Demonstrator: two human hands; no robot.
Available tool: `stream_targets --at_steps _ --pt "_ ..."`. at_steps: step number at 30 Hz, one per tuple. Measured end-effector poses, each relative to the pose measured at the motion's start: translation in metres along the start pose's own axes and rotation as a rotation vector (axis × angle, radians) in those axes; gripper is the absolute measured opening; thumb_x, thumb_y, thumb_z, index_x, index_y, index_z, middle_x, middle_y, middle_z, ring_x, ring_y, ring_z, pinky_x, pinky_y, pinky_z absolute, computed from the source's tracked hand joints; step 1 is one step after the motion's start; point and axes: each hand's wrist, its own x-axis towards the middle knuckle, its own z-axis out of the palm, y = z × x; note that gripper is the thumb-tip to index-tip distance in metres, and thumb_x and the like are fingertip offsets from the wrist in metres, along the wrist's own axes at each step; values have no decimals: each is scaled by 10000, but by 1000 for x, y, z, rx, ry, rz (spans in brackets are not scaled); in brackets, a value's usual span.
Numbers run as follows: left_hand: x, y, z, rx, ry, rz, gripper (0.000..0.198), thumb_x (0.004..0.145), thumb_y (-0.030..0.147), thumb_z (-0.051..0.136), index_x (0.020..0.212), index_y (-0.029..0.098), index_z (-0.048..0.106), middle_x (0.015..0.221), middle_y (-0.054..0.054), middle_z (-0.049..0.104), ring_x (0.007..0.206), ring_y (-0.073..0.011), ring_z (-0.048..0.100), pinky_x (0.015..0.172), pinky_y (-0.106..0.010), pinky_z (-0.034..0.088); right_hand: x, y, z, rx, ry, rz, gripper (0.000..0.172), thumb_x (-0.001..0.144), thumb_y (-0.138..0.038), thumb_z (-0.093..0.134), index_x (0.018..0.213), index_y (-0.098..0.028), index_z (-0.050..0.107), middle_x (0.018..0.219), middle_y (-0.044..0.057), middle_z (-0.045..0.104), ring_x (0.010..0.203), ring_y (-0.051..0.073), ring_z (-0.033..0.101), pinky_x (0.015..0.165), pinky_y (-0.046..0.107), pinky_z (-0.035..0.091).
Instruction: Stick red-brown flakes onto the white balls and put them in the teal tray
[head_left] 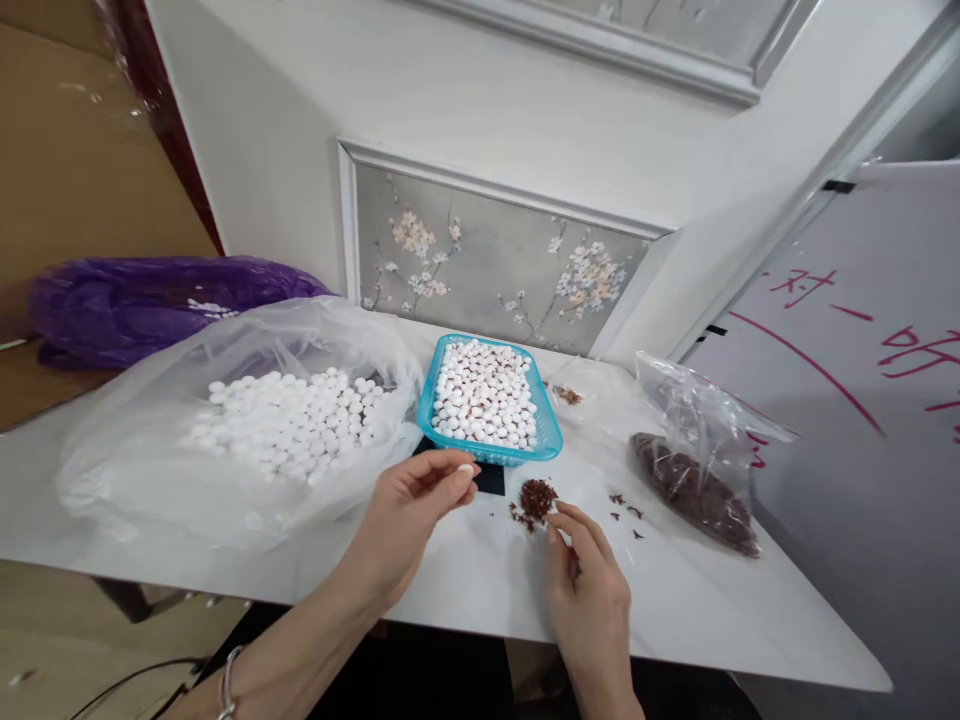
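Purple bag (150,300), floral wall panel (487,260)

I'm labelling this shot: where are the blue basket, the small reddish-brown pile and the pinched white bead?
blue basket (517,456), head view, front wall.
reddish-brown pile (538,496), head view, middle of heap.
white bead (466,470), head view, exposed tip between left hand (420,505) fingertips.

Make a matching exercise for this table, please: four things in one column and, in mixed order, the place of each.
1 blue basket
2 purple bag
3 dark red pile
4 clear bag of white beads

a by the fingertips of the right hand
b far left, at the back
c centre, beyond the dark red pile
d just left of the basket

Pairs: 1-c, 2-b, 3-a, 4-d
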Motion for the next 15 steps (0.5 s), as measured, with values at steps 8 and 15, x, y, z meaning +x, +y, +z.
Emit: stream_targets --at_steps 8,15 --pt "64 22 38 248 78 174 273 722 160 677 983 85 706 1006 -164 723 916 -245 673 866 -367 510 -9 25 6 6 -1 -58 303 875 -402 487 932 -182 688 1117 118 661 943 260 654 771 366 527" --pt "53 65 23 531 85 270 355 671 150 691 1018 208 737 1146 -46 713 1004 -245 669 832 -291 509 -13 14 8 11 64 -15 361 898 -470 424 897 -207 671 1103 98 671 912 262 660 806 381 513"
